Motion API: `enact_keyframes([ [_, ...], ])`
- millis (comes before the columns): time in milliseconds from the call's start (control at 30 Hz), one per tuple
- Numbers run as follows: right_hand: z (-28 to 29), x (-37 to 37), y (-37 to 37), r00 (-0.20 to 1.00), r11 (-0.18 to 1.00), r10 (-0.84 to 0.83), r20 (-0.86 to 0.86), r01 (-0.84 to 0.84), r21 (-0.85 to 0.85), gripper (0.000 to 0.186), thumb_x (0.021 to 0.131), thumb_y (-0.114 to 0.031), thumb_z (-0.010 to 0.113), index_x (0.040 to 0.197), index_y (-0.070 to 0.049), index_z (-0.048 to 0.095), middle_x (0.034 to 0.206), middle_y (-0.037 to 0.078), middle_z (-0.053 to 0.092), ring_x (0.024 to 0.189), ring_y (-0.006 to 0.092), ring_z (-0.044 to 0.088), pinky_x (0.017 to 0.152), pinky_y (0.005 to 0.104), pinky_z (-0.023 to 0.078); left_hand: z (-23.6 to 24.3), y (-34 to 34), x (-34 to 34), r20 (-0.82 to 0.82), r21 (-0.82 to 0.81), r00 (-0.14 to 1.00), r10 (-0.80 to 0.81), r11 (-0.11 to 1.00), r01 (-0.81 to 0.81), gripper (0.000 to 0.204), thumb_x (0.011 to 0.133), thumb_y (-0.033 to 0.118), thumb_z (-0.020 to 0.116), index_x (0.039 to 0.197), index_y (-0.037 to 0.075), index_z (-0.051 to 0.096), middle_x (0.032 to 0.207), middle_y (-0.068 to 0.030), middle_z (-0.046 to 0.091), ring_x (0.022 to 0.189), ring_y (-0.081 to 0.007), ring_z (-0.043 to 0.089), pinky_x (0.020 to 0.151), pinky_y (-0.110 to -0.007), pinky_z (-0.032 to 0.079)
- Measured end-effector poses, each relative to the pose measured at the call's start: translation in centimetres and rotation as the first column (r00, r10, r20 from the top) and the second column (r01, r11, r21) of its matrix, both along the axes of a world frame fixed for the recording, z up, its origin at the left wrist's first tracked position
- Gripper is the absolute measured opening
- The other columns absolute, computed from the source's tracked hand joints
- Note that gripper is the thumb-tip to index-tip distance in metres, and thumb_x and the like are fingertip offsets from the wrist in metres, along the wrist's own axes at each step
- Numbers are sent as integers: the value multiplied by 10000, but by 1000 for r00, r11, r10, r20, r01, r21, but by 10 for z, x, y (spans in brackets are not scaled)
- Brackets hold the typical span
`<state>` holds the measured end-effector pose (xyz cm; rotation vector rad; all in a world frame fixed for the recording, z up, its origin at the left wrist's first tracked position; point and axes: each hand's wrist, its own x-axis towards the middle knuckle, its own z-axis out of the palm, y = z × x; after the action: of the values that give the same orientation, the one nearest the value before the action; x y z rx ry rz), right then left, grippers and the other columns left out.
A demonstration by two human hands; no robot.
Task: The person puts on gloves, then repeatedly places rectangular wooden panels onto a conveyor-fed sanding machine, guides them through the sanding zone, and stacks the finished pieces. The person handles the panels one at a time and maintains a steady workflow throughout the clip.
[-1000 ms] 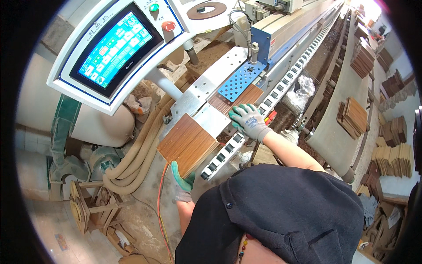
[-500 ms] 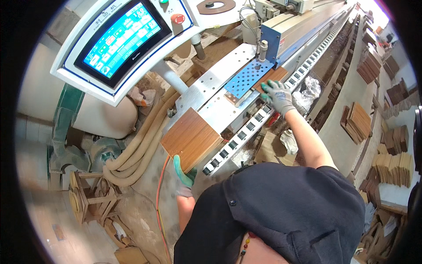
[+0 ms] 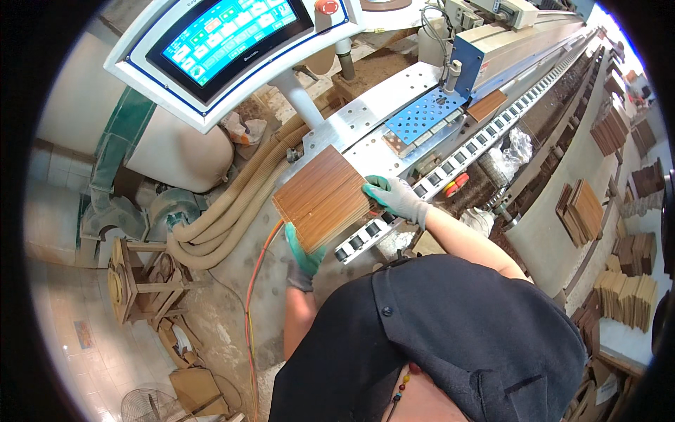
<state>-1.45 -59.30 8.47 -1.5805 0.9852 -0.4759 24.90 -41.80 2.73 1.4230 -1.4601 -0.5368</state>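
Square brown wood-grain panel [image 3: 325,197] lies on the grey metal machine table [image 3: 365,116], left hand [image 3: 304,257] gripping its near edge, right hand [image 3: 397,197] its side; best kept flat and square to the roller track [image 3: 450,165].

A long woodworking machine [image 3: 534,63] is running diagonally toward the upper right, its touchscreen panel [image 3: 225,35] glowing blue above. Beige corrugated hoses [image 3: 232,211] are curving down beside a green blower [image 3: 112,211]. Sawdust is coating the concrete floor [image 3: 211,316], and stacks of wooden panels [image 3: 626,281] are lying at right.
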Motion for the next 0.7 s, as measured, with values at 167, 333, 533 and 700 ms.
enact_keyframes([
  [167, 0, -20, -1, 943, 874, -261, 205, 141, 465, 438, 983, -247, 689, 1333, 6, 617, 952, 46, 715, 708, 97, 655, 615, 235, 560, -43, 2, 17, 150, -82, 989, 5, 997, 8, 639, 907, 21, 651, 1475, 29, 359, 1368, -133, 560, 1221, -240, 575, 1083, -376, 452],
  [333, -10, -80, -14, 762, 817, -507, 404, 275, 507, 395, 1003, -152, 642, 1361, 2, 577, 958, 103, 713, 670, 187, 703, 594, 326, 615, -51, 14, 22, 288, -116, 957, 27, 993, 7, 744, 878, 31, 670, 1515, 15, 287, 1386, -169, 571, 1266, -262, 575, 1131, -401, 417],
  [533, -36, -144, -54, 707, 763, -616, 346, 430, 482, 341, 1018, -153, 615, 1336, -30, 603, 1006, 79, 720, 671, 174, 706, 613, 325, 614, -41, 12, 18, 354, -108, 934, 47, 994, -9, 827, 833, 30, 690, 1534, 8, 252, 1392, -206, 575, 1267, -303, 590, 1132, -417, 417],
  [700, -54, -134, -89, 765, 773, -613, 197, 528, 352, 364, 1017, -73, 542, 1379, -79, 582, 983, 61, 692, 708, 173, 707, 618, 327, 602, -38, 15, 16, 339, -97, 937, 85, 994, -56, 800, 834, 29, 681, 1521, 7, 273, 1373, -209, 586, 1254, -302, 600, 1111, -422, 438],
])
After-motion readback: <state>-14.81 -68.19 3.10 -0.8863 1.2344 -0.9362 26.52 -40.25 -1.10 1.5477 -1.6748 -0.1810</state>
